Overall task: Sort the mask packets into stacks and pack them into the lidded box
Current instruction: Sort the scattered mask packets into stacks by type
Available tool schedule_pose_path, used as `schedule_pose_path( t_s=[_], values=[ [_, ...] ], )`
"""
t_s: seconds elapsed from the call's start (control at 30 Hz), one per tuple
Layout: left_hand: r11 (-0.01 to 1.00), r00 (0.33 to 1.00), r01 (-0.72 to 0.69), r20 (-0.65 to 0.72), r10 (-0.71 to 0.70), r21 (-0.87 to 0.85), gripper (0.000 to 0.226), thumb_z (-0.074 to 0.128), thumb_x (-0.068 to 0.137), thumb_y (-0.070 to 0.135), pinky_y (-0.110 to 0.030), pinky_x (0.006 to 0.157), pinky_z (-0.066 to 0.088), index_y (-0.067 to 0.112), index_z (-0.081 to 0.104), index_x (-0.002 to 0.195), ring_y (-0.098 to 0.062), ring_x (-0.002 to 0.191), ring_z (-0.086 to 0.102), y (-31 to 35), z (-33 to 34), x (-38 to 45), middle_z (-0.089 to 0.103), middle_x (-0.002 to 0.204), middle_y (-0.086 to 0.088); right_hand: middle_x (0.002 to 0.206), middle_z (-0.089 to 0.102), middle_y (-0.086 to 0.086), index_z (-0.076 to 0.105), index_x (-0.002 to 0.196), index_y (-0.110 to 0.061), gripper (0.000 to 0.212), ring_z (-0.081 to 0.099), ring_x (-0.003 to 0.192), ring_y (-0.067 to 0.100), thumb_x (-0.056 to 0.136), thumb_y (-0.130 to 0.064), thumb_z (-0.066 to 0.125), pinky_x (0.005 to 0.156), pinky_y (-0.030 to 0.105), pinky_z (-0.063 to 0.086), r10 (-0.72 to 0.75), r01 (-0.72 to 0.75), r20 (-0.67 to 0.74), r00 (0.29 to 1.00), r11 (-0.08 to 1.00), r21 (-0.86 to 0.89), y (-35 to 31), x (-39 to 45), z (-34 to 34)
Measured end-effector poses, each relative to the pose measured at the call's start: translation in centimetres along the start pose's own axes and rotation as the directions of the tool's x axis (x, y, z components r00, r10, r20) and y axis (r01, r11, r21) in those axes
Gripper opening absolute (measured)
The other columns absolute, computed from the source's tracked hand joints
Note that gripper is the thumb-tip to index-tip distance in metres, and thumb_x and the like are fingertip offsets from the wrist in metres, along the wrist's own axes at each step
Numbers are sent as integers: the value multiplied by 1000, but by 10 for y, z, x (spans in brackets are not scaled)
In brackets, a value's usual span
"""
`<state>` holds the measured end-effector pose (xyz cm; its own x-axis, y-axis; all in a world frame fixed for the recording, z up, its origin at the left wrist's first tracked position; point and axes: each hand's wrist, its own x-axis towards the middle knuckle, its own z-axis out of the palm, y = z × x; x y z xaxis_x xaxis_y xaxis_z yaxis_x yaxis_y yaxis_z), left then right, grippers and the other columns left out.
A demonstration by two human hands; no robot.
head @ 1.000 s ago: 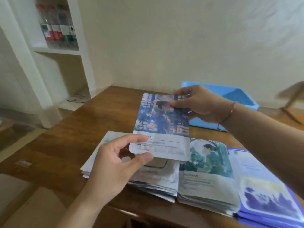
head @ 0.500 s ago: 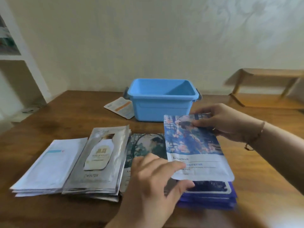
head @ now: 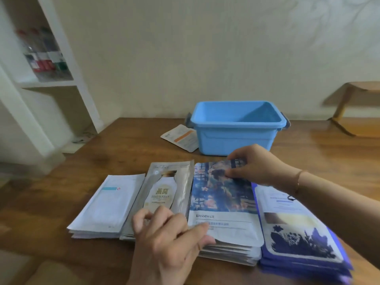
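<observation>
Several stacks of mask packets lie side by side on the wooden table (head: 61, 198): a white stack (head: 107, 204), a silver stack (head: 164, 194), a stack topped by a blue floral packet (head: 222, 200), and a purple stack (head: 296, 233). My right hand (head: 253, 165) pinches the far edge of the blue floral packet, which lies on its stack. My left hand (head: 170, 237) holds the packet's near left corner with thumb and curled fingers. The blue box (head: 236, 138) stands without a lid behind the stacks.
One white and orange packet (head: 181, 136) lies alone to the left of the box. A white shelf unit (head: 43, 83) with bottles stands at the left. A wooden bench (head: 357, 108) is at the far right.
The blue floral packet has come down from the air and left onto its stack, both hands still on it. The view has swung back to the left.
</observation>
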<state>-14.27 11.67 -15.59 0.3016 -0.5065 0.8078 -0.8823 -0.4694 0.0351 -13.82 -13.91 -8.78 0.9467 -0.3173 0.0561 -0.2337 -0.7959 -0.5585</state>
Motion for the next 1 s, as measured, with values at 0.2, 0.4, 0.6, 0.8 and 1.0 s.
schedule_pose_path(
  t_s=[0.2, 0.4, 0.6, 0.8, 1.0],
  values=[
    [997, 995, -72, 73, 73, -16, 29, 71, 77, 58, -42, 83, 37, 31, 76, 85, -15, 84, 57, 0, 3, -6, 65, 81, 10, 118, 62, -9, 65, 115, -33, 44, 54, 110, 17, 75, -51, 73, 94, 30, 44, -97, 100, 28, 995, 979, -180, 6, -4, 4],
    [982, 979, -181, 82, 185, -51, 17, 70, 83, 48, -53, 95, 41, 34, 77, 90, -15, 97, 69, 0, 8, -5, 74, 101, 11, 150, 39, -14, 42, 142, -34, 86, 30, 139, 8, 76, -85, 25, 115, 34, 26, -335, 361, 136, 932, 859, -363, -6, -36, 13],
    [981, 973, -182, 130, 189, -61, 15, 66, 90, 44, -53, 94, 45, 34, 76, 87, -9, 89, 69, 3, 8, -8, 73, 95, 11, 161, -4, -18, 1, 154, -37, 101, -10, 148, 6, 68, -89, 0, 121, 42, -4, -251, 369, 303, 920, 816, -446, 1, -52, 24],
    [965, 933, -258, 247, 262, -49, 25, 59, 90, 52, -48, 92, 50, 33, 75, 89, -9, 92, 67, -2, 2, 2, 72, 99, 11, 161, -8, -18, -4, 153, -36, 101, -22, 145, 5, 69, -91, 0, 120, 39, -10, -277, 377, 273, 921, 805, -458, 3, -49, 27],
    [957, 971, -181, 114, 210, -225, 21, 63, 93, 32, -37, 83, 52, 16, 77, 96, -14, 90, 67, -63, -9, 90, 74, 96, 4, 158, 11, -24, 17, 151, -39, 98, -11, 144, -7, 70, -91, 1, 120, 26, -2, -329, 338, 80, 941, 890, -305, -9, -26, 6]
  ],
)
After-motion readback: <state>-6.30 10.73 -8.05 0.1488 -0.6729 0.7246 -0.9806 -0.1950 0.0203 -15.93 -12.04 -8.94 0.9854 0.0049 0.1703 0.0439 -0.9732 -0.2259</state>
